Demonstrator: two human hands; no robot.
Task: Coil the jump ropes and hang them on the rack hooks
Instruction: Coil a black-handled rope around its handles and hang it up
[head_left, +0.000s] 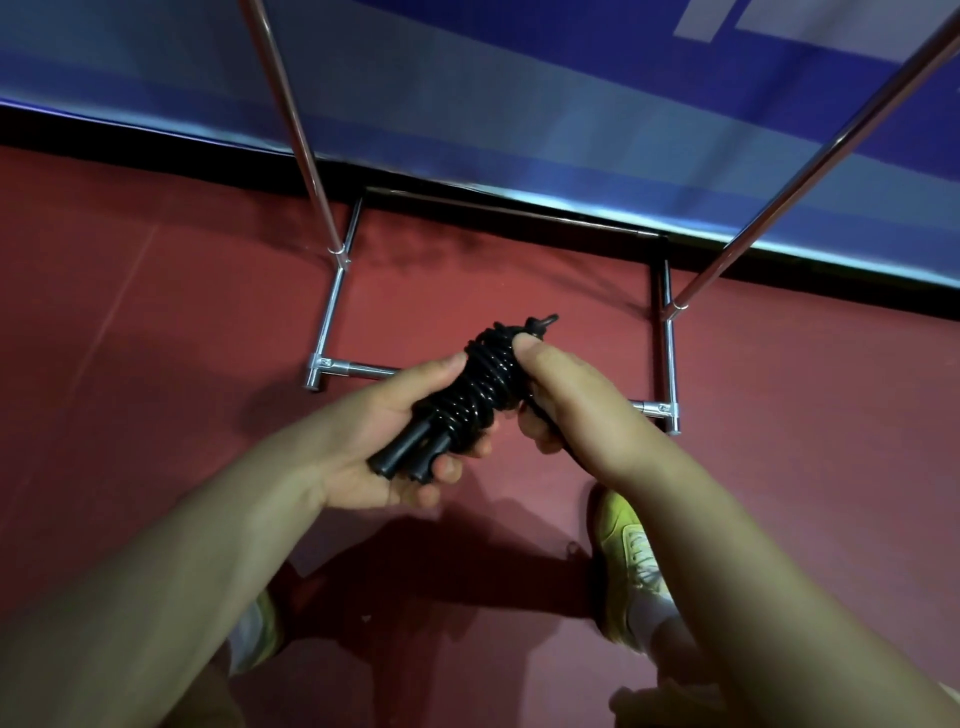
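Palm-up, the left hand (395, 441) cradles one black jump rope bundle (467, 395), fingers curled round its two black cylindrical handles (410, 452) at seven o'clock; the right hand (566, 395) pinches the coils' one o'clock end above the chrome tubular rack base (332, 306).

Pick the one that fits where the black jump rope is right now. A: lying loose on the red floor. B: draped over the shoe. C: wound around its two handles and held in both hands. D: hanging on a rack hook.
C: the jump rope is wrapped in coils around its handles, with the left hand cradling the handle end and the right hand gripping the top, above the floor.
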